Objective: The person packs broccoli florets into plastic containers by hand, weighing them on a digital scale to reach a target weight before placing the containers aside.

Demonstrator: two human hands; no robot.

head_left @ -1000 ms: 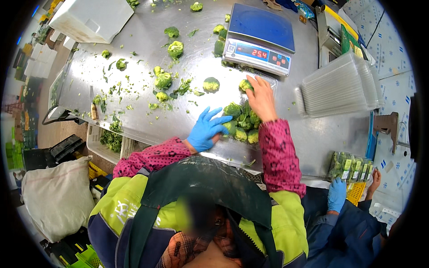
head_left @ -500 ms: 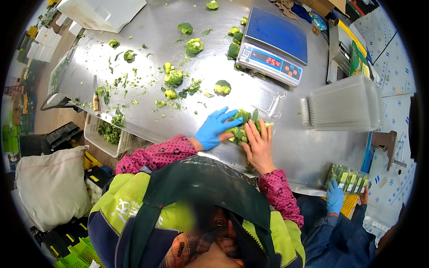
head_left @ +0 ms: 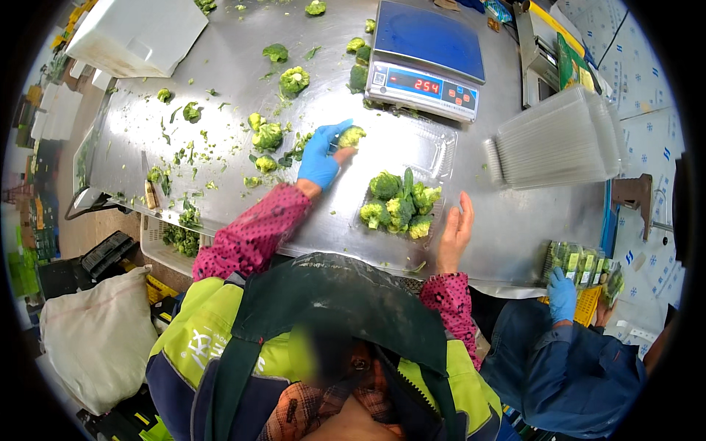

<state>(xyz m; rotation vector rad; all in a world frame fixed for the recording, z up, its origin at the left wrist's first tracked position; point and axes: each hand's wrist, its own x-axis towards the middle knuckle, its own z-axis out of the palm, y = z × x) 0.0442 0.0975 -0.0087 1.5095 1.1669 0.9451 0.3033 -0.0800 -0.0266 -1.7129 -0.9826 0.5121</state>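
My blue-gloved left hand is closed round a broccoli floret over the steel table, thumb on its near side and fingers behind. To the right of it lies an opened clear plastic clamshell box, its see-through lid spread toward the scale. Several green florets sit clustered in the near half of the box. My bare right hand is just right of the box, fingers stretched upward and holding nothing.
A digital scale with a blue plate stands at the back. Stacked clear boxes are at the right. Loose florets, leaf scraps and a knife lie leftward. At lower right, a co-worker's gloved hand touches a packed box.
My left hand has left the florets in the box and gripped the loose floret to its upper left. My right hand has lifted off the florets and moved right. The whole view has shifted.
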